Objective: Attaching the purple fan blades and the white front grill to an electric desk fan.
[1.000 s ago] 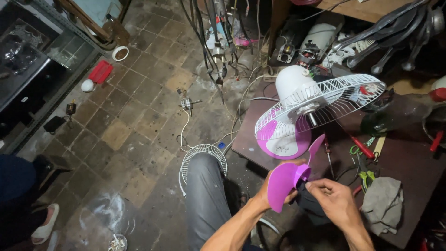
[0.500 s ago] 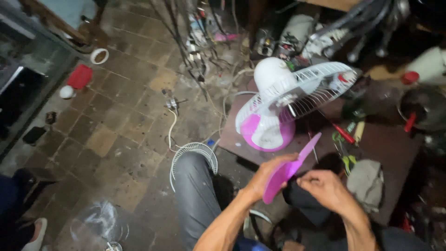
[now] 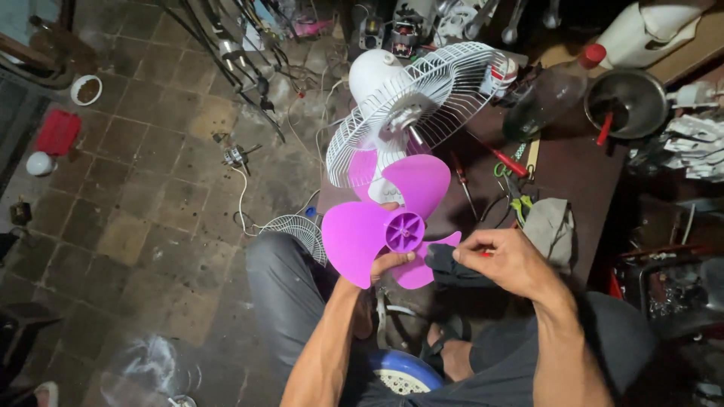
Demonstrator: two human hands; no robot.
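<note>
My left hand (image 3: 388,264) grips a purple three-bladed fan propeller (image 3: 392,218) from behind, its hub facing me. My right hand (image 3: 501,260) pinches a dark cloth (image 3: 452,265) against the edge of one lower blade. Just beyond stands a white fan (image 3: 377,75) with its white wire rear guard (image 3: 422,105) and bare motor shaft, resting on a dark low table (image 3: 573,166).
On the table lie red-handled screwdrivers (image 3: 501,160), pliers, a grey rag (image 3: 549,226), a plastic bottle with red cap (image 3: 550,90) and a metal pot (image 3: 626,102). A second wire guard (image 3: 298,230) lies on the tiled floor beside cables and a small motor. My knees frame a blue stool (image 3: 400,373).
The propeller has turned from edge-on to face me flat, and my right hand now presses the dark cloth onto a blade. The view has shifted closer to the fan.
</note>
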